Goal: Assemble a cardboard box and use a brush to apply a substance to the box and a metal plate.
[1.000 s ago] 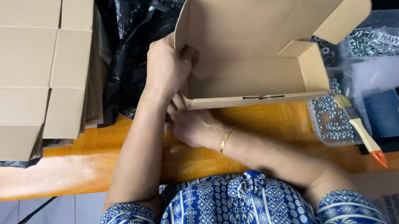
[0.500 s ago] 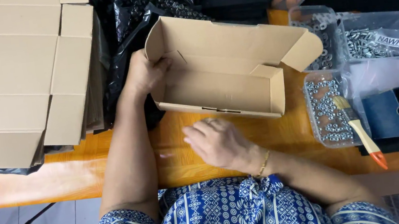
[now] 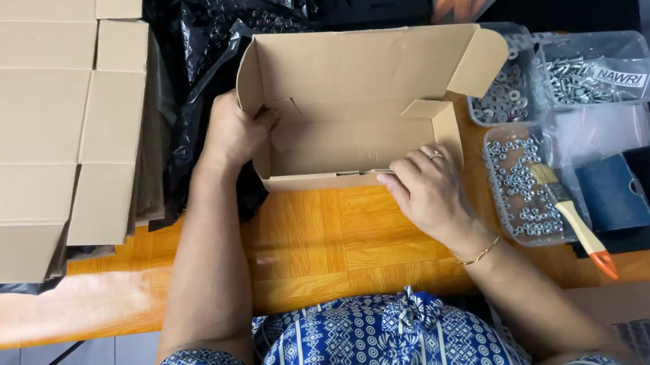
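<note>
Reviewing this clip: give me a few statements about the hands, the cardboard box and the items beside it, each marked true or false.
1. The left hand grips the left end of the open cardboard box. True.
2. The right hand holds the paintbrush. False: it rests at the box's front wall; the brush lies across a clear tray of nuts.
3. The box is closed. False: its flaps stand open.
4. Flat cardboard sheets are stacked to the left. True.
</note>
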